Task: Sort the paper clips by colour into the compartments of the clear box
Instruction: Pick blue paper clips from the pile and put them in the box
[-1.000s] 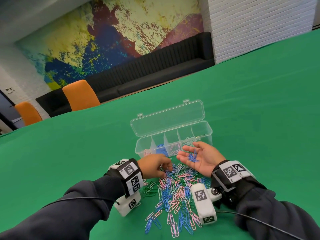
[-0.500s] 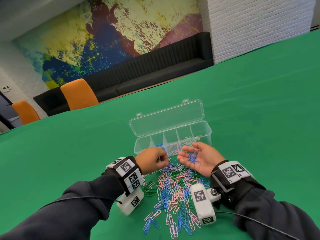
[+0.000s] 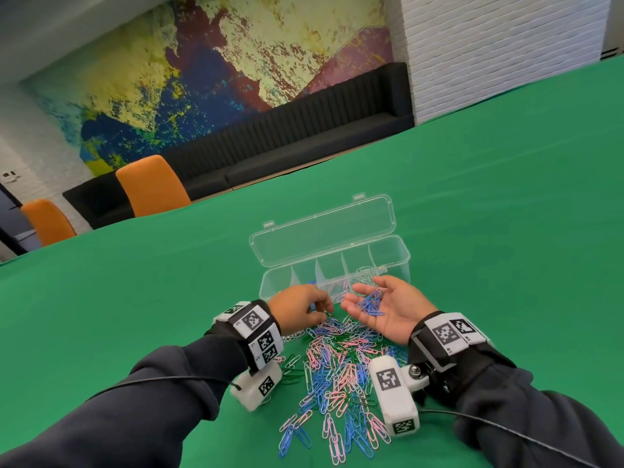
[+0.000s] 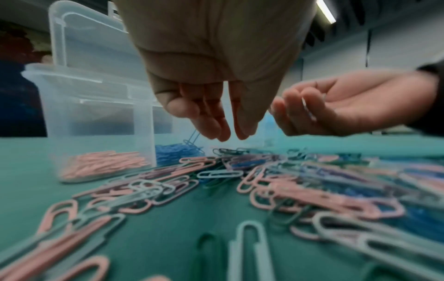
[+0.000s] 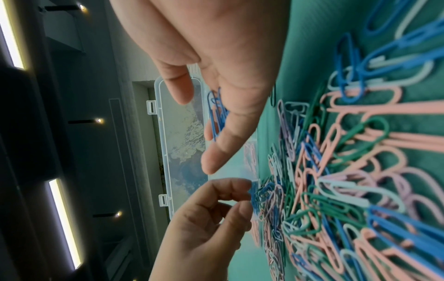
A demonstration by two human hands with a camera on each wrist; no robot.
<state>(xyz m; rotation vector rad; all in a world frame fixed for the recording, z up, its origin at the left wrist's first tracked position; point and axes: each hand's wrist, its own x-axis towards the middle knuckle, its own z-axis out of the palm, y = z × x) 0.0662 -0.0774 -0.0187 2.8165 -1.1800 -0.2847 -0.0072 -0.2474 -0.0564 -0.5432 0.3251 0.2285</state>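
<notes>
Above the pile point(image 3: 337, 369), right hand point(image 3: 388, 310) lies flat, fingers spread, cupping blue clips point(image 3: 371, 303) — tilting risks spilling them; left hand point(image 3: 299, 307) fingertips nearly pinch, empty.

Dark sleeves and tagged wrist rigs

The person is wearing dark grey sleeves point(image 3: 152, 396) on both arms. Each wrist is carrying a black strap with white square-code marker plates point(image 3: 253, 327); a white camera block point(image 3: 393, 396) bearing black code squares is hanging off each strap, the right one fixed with a metal bolt point(image 3: 414, 370), and thin black cables point(image 3: 526, 434) are trailing back.
</notes>
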